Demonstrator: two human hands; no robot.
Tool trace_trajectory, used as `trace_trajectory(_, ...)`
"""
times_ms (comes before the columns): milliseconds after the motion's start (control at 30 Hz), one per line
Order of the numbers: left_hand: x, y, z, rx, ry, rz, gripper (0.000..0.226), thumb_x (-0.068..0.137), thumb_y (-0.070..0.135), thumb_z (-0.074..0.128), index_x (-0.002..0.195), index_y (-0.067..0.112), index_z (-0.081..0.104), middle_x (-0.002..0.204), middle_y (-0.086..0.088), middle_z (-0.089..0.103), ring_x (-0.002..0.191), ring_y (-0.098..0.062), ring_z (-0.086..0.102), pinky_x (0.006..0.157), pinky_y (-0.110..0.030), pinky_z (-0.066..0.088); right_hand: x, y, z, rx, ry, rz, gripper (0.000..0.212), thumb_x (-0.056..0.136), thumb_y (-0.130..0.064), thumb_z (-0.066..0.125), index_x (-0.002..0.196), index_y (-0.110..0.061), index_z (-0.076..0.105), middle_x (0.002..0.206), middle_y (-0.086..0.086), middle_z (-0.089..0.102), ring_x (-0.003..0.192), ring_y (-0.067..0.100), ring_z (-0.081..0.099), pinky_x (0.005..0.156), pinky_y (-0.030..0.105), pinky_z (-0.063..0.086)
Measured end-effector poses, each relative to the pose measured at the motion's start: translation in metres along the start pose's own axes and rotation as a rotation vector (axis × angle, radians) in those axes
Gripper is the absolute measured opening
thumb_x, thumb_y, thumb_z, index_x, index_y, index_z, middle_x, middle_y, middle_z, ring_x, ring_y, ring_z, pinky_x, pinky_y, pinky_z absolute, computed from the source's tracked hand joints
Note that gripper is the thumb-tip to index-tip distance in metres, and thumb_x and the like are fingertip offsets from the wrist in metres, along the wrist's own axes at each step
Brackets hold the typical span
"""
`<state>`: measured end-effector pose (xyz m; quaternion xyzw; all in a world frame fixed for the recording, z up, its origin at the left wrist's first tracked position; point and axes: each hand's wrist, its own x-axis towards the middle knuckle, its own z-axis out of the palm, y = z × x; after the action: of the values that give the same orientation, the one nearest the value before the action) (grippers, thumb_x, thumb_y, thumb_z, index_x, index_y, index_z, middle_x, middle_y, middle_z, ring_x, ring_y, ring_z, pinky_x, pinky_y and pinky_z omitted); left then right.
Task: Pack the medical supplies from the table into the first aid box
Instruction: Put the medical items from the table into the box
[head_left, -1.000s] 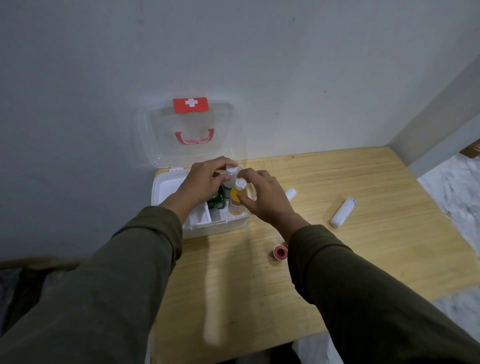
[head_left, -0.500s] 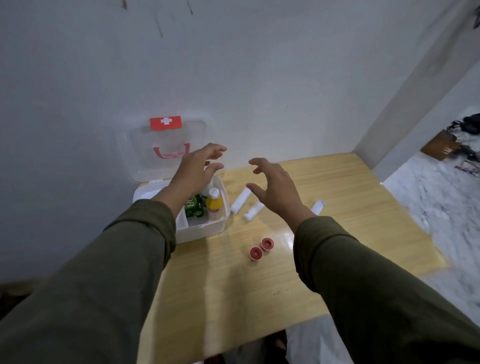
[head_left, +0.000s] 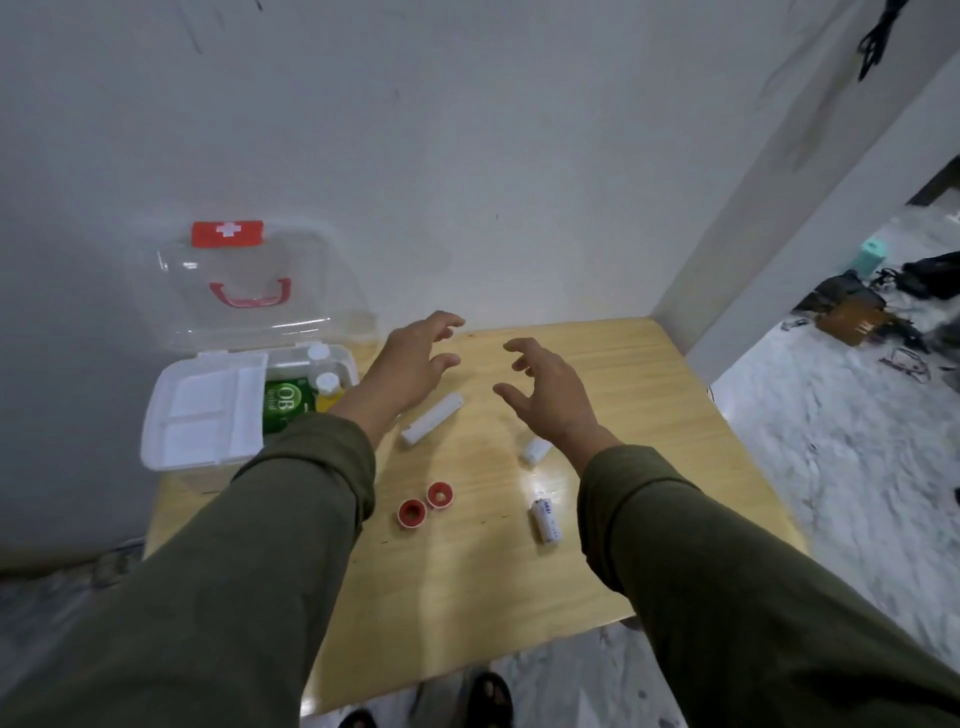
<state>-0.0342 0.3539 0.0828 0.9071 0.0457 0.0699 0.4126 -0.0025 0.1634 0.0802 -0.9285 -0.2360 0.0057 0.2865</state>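
First aid box (head_left: 208, 415) open on wooden table (head_left: 467, 571) against white wall (head_left: 519, 156); both hands' grip wide, empty.

A white cross on a red label (head_left: 227, 233) sits at the top of the clear, raised lid (head_left: 249, 291) of the first aid box (head_left: 208, 415). Inside the box, a green pack (head_left: 285, 408) shows the large white letters "OB", with a smaller line of white print beneath that is too blurred to read. On the table (head_left: 467, 597), a small white roll (head_left: 545, 521) lying near the right sleeve carries a few dark characters at its far end, too small to make out. No other words, numbers or signs can be read anywhere else in view.
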Motion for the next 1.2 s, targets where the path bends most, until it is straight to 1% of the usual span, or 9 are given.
trace_trajectory(200,0.006,-0.030,0.029,0.120,0.004,-0.140,0.048,0.088,0.015,0.061,0.132,0.027,0.046,0.132,-0.008,0.055,0.124,-0.023,0.050,0.095,-0.029,0.035,0.011,0.016,0.036,0.134,-0.105,-0.003,0.054,0.081,-0.027,0.071,0.129,-0.022,0.047,0.107,0.007,0.063,0.088,0.017,0.058,0.082,0.032,0.048)
trace_trajectory(367,0.017,-0.062,0.034,0.238,-0.029,-0.260,0.054,0.089,0.019,0.060,0.138,0.030,0.040,0.141,-0.008,0.046,0.130,-0.028,0.042,0.102,-0.033,0.032,0.015,0.023,0.067,0.281,-0.203,0.079,0.056,0.081,-0.025,0.071,0.131,-0.021,0.046,0.107,0.010,0.063,0.098,0.024,0.059,0.087,0.033,0.045)
trace_trajectory(533,0.027,-0.079,0.041,0.326,-0.116,-0.378,0.059,0.091,0.023,0.058,0.142,0.037,0.034,0.143,-0.012,0.043,0.130,-0.032,0.040,0.100,-0.036,0.035,0.018,0.027,0.086,0.379,-0.239,0.222,0.061,0.081,-0.033,0.071,0.133,-0.020,0.044,0.105,0.007,0.064,0.093,0.016,0.056,0.082,0.028,0.045)
trace_trajectory(633,0.032,-0.081,0.044,0.345,-0.148,-0.393,0.061,0.091,0.022,0.058,0.144,0.037,0.031,0.141,-0.015,0.045,0.130,-0.034,0.041,0.100,-0.037,0.036,0.022,0.026,0.095,0.438,-0.230,0.302,0.057,0.081,-0.035,0.070,0.131,-0.020,0.047,0.098,0.007,0.066,0.089,0.024,0.065,0.085,0.037,0.052)
trace_trajectory(700,0.033,-0.081,0.046,0.361,-0.147,-0.391,0.061,0.091,0.020,0.058,0.144,0.036,0.032,0.139,-0.016,0.047,0.129,-0.033,0.043,0.100,-0.037,0.036,0.024,0.026,0.100,0.472,-0.215,0.343,0.054,0.081,-0.036,0.070,0.128,-0.021,0.048,0.092,0.005,0.067,0.087,0.027,0.067,0.084,0.046,0.055)
trace_trajectory(833,0.035,-0.083,0.050,0.360,-0.139,-0.383,0.055,0.091,0.018,0.057,0.140,0.034,0.040,0.136,-0.011,0.053,0.124,-0.029,0.048,0.093,-0.030,0.038,0.030,0.024,0.105,0.521,-0.211,0.406,0.052,0.079,-0.038,0.071,0.125,-0.025,0.050,0.089,0.005,0.068,0.086,0.025,0.067,0.079,0.047,0.057)
trace_trajectory(933,0.036,-0.087,0.053,0.355,-0.130,-0.408,0.045,0.090,0.018,0.057,0.132,0.032,0.051,0.133,-0.007,0.057,0.122,-0.027,0.050,0.094,-0.030,0.038,0.032,0.021,0.107,0.524,-0.216,0.431,0.051,0.076,-0.036,0.074,0.120,-0.024,0.052,0.088,0.006,0.067,0.087,0.025,0.066,0.080,0.044,0.057)
trace_trajectory(1067,0.035,-0.089,0.053,0.330,-0.121,-0.436,0.035,0.089,0.019,0.055,0.122,0.032,0.058,0.122,-0.004,0.063,0.119,-0.029,0.048,0.098,-0.036,0.039,0.035,0.019,0.108,0.459,-0.215,0.412,0.045,0.076,-0.034,0.074,0.115,-0.018,0.057,0.096,0.009,0.070,0.094,0.022,0.063,0.082,0.032,0.050)
trace_trajectory(1200,0.034,-0.090,0.052,0.255,-0.082,-0.487,0.030,0.089,0.021,0.058,0.116,0.033,0.059,0.119,-0.007,0.062,0.112,-0.025,0.054,0.086,-0.028,0.039,0.037,0.013,0.109,0.402,-0.234,0.423,0.038,0.078,-0.031,0.069,0.112,-0.019,0.058,0.101,0.005,0.070,0.097,0.022,0.062,0.080,0.031,0.049)
